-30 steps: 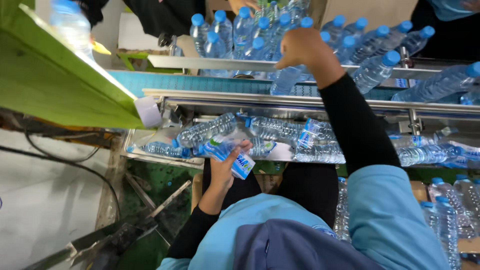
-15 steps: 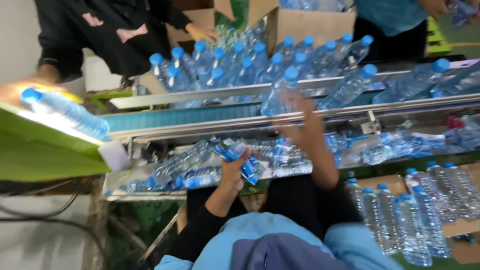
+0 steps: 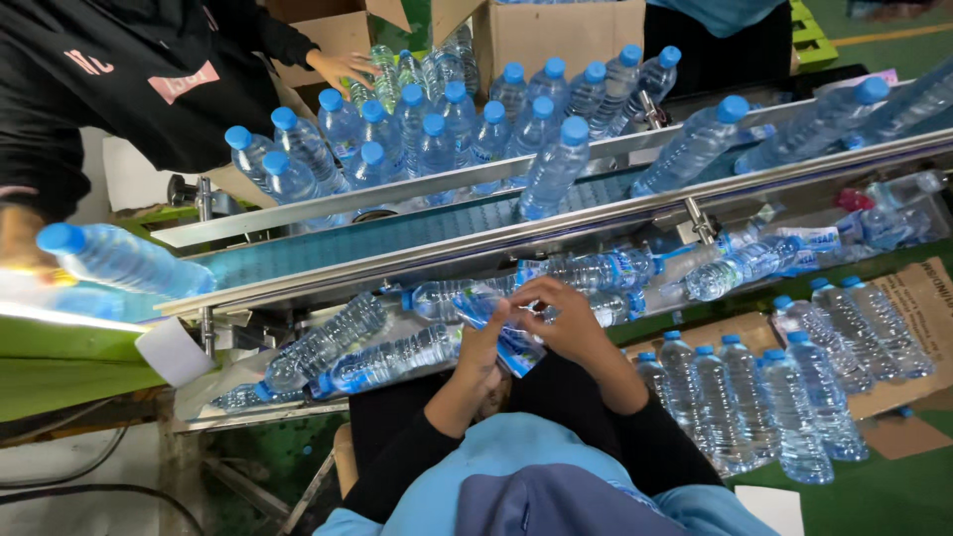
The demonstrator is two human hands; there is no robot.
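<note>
We see both hands meeting just below the conveyor rail (image 3: 556, 233), over a tray of lying bottles (image 3: 387, 359). The left hand (image 3: 486, 337) and the right hand (image 3: 566, 318) are drawn together, fingers curled, pinching a blue label sleeve (image 3: 516, 349) between them. The sleeve sits at the middle of the view, just beside a lying bottle (image 3: 596, 270) and above the person's lap. On the blue belt (image 3: 328, 253) above, one bottle (image 3: 552, 169) stands upright, with a cluster of blue-capped bottles (image 3: 437, 129) behind the far rail. A co-worker's hand (image 3: 342, 67) reaches over that cluster near a cardboard box (image 3: 556, 35). To the right, further bottles (image 3: 784, 397) stand on flattened cardboard.
</note>
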